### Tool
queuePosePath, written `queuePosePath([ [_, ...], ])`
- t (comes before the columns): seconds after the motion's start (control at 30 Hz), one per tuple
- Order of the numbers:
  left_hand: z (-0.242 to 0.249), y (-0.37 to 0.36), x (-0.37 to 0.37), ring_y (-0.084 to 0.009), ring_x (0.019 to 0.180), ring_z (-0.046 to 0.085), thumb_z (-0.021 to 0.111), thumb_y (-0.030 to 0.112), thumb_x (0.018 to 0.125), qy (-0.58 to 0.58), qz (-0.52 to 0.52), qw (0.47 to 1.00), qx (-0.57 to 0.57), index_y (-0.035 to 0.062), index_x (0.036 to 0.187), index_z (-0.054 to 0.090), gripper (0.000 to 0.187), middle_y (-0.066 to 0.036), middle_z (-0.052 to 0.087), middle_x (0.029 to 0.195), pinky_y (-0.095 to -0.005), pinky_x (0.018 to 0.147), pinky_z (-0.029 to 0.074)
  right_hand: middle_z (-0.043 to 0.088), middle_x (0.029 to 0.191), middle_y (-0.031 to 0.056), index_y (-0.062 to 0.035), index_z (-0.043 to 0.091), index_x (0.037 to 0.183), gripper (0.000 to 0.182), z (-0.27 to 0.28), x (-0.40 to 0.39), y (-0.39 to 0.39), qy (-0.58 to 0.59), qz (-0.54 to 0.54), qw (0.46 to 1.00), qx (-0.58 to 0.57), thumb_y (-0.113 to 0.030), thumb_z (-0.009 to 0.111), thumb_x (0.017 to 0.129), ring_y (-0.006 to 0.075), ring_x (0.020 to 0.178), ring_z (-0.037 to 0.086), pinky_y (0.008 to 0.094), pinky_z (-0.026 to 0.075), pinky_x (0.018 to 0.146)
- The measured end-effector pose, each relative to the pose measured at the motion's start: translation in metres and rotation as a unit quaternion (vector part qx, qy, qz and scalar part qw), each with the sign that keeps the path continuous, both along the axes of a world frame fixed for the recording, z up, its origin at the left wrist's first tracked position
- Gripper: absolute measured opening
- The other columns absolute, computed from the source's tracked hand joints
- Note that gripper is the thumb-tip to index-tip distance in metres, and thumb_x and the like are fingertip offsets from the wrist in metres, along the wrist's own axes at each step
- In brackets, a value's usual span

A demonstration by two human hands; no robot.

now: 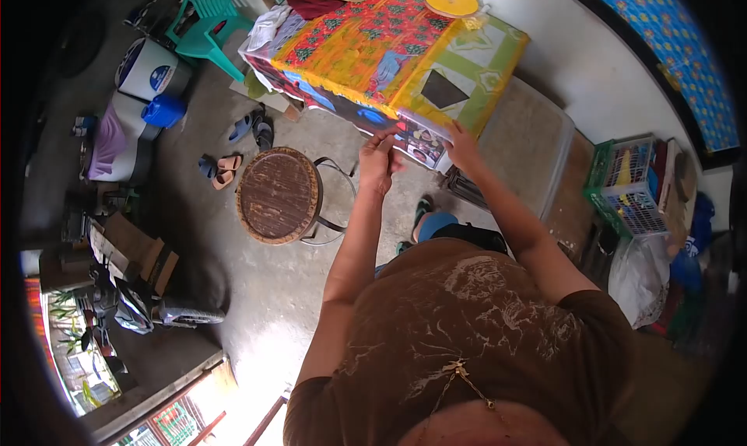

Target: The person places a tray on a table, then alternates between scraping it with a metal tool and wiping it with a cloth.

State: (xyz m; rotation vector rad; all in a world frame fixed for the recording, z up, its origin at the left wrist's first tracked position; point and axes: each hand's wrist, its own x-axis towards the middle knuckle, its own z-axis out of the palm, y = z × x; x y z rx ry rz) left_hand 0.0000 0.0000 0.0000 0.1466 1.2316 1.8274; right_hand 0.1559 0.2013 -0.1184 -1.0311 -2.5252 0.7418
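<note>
Draping downward, the patterned tablecloth (373, 49) shows red, yellow and green.

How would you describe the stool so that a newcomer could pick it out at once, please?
Start at the bright patterned table cover. On the grey floor, left of the person's left hand, stands the stool. Its round, dark brown top with a lighter rim sets it apart from the sandals beside it and the green chair farther back.
</note>
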Motion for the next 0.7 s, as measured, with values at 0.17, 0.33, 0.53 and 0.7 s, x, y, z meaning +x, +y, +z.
queuePosePath([
  [0.17, -0.026, -0.002, -0.04, -0.0103, 0.057, 0.054, 0.073, 0.035, 0.088, 0.229, -0.092, 0.951, -0.187, -0.0004, 0.125, 0.059, 0.053, -0.006, 0.063, 0.071, -0.0249, 0.051, 0.041, 0.057, 0.137, 0.0083, -0.0143, 0.07, 0.115, 0.036, 0.07, -0.054, -0.01, -0.107, -0.064, 0.967, -0.221, -0.036, 0.069, 0.086, 0.0378, 0.118, 0.056, 0.0401, 0.048, 0.098],
  [0.33, -0.024, 0.041, -0.088, -0.0296, 0.139, 0.042, 0.078, 0.031, 0.082, 0.319, -0.214, 0.906, -0.177, -0.0012, 0.154, 0.022, 0.096, -0.025, 0.041, 0.15, -0.0386, 0.108, 0.039, 0.057, 0.134, 0.0128, -0.0154, 0.071, 0.111, 0.035, 0.04, -0.123, 0.016, 0.026, 0.03, 0.999, 0.016, -0.04, 0.067, 0.086, 0.0336, 0.112, 0.061, 0.0462, 0.048, 0.093],
  [0.53, -0.068, 0.097, -0.16, -0.0245, 0.116, 0.058, 0.074, 0.029, 0.087, 0.343, -0.24, 0.884, -0.207, -0.001, 0.147, 0.039, 0.076, -0.02, 0.058, 0.13, -0.0356, 0.097, 0.046, 0.06, 0.127, 0.015, -0.0095, 0.069, 0.102, 0.038, 0.047, -0.193, 0.055, -0.164, 0.094, 0.978, -0.085, -0.045, 0.063, 0.089, 0.032, 0.11, 0.061, 0.0487, 0.043, 0.097],
  [0.7, -0.072, 0.127, -0.184, -0.0179, 0.101, 0.063, 0.07, 0.027, 0.09, 0.344, -0.273, 0.866, -0.24, -0.0037, 0.133, 0.055, 0.054, -0.014, 0.068, 0.108, -0.0308, 0.089, 0.049, 0.057, 0.134, 0.0158, -0.0132, 0.066, 0.121, 0.058, 0.023, -0.186, 0.07, -0.021, 0.061, 0.998, -0.009, -0.054, 0.069, 0.08, 0.0341, 0.117, 0.059, 0.0561, 0.034, 0.108],
])
